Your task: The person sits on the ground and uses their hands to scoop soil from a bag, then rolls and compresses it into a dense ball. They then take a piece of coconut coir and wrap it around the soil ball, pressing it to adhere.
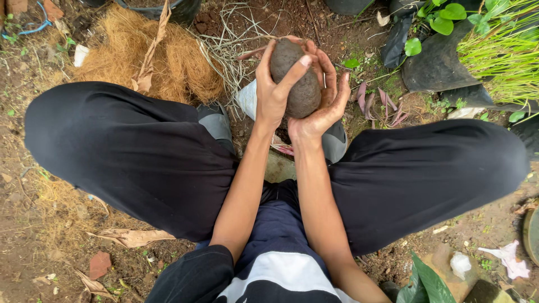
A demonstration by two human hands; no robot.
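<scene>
Left hand (273,90): wrapped over the near and top side of the soil ball (296,77), thumb pressed on its upper edge
Right hand (324,101): cupped under and behind the ball, palm soiled
Legs: black trousers (129,151), knees spread wide, squatting over bare earth
Behind left knee: mound of coconut fibre (174,59)
Upper right: green plants (494,45) in black bags

Bare brown soil ground (33,185) outdoors, daylight — tan coconut-fibre heap (168,56), black plastic grow bags (438,62), green grass clump (499,50).
</scene>
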